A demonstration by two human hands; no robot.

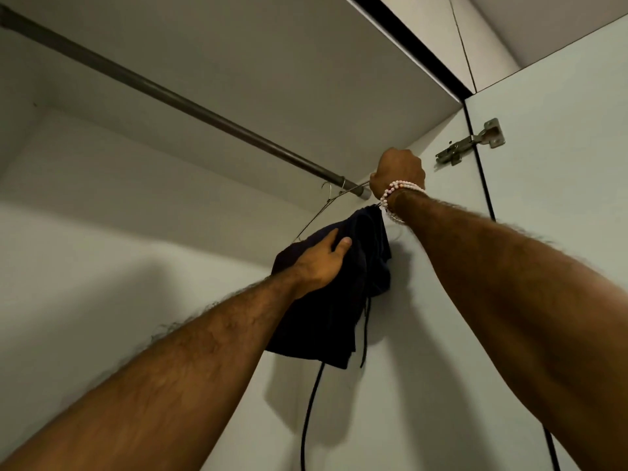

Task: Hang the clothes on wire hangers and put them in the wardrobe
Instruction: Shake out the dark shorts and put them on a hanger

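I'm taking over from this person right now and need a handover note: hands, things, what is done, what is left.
Left hand: grips the dark garment from the side.
Right hand: fist closed on the hanger, up at the right end of the rod.
Garment: draped on the hanger, bunched below the right wrist.
Done: garment is on the hanger, and the hanger is raised to the rod.
Left: I can't tell if the hook is seated, so check it, let go and straighten the garment. No other clothes are in view.
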